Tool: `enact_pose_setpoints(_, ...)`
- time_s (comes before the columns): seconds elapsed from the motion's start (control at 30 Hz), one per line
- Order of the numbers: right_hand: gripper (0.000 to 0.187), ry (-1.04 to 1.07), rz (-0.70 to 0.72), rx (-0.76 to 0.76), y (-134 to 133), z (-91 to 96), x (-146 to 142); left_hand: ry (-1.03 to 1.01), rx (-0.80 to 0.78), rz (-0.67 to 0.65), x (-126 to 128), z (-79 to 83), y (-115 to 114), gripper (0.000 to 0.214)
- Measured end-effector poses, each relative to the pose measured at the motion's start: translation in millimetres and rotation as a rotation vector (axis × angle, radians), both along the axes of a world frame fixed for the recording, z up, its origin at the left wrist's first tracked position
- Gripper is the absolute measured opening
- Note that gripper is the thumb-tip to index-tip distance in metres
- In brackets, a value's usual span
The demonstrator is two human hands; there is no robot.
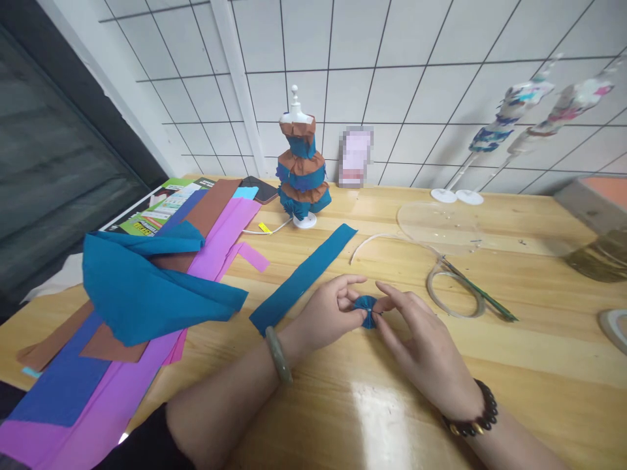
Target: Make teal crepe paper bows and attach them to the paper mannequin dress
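One small pleated teal disc [366,303] sits between the fingertips: the left hand [327,312] pinches its left edge with thumb and fingers, the right hand [425,339] its right edge. Beyond the left fingers lies a teal strip [307,274].

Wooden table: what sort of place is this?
Probably a craft room or workshop: it has a pile of coloured sheets, a small ruffled dress form and a pleated blue disc.

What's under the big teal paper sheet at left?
Brown paper, blue paper and purple paper extend from beneath the teal paper sheet; anything wholly covered cannot be seen.
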State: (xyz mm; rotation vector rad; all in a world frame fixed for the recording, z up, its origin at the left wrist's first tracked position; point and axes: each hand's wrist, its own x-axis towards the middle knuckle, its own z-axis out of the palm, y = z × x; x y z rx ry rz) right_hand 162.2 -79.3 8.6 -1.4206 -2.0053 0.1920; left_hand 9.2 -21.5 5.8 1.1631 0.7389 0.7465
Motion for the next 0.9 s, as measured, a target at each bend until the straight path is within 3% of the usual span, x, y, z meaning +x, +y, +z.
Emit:
enact_pose_setpoints(0.23,0.046,0.035,0.007,0.006,-0.4,0.5,0.6,-0.001,-0.026,0.006,-0.3,1.6,0.2,0.047)
enact_pose_setpoints(0.4,0.045,0.238,-0.098,-0.021,-0.8,-3.6,2.9,0.019,-0.057,0.037,-0.9,6.2,1.2,0.048)
enact_pose_setpoints(0.5,0.043,0.521,-0.163,-0.124,2.0,-7.1,4.2,-0.028,-0.091,0.052,-0.9,8.2,2.4,0.049)
enact_pose_setpoints(0.63,0.043,0.853,-0.139,-0.335,6.4,-3.6,3.7,-0.117,-0.134,0.038,-1.5,6.0,3.6,0.052)
enact_pose_setpoints(0.73,0.048,0.911,-0.123,-0.425,7.3,3.3,0.2,-0.142,-0.122,0.024,-2.1,4.5,3.7,0.052)
enact_pose_setpoints(0.9,0.057,0.93,-0.153,-0.432,6.5,5.7,-5.2,-0.115,-0.094,0.013,-2.2,6.4,1.6,0.053)
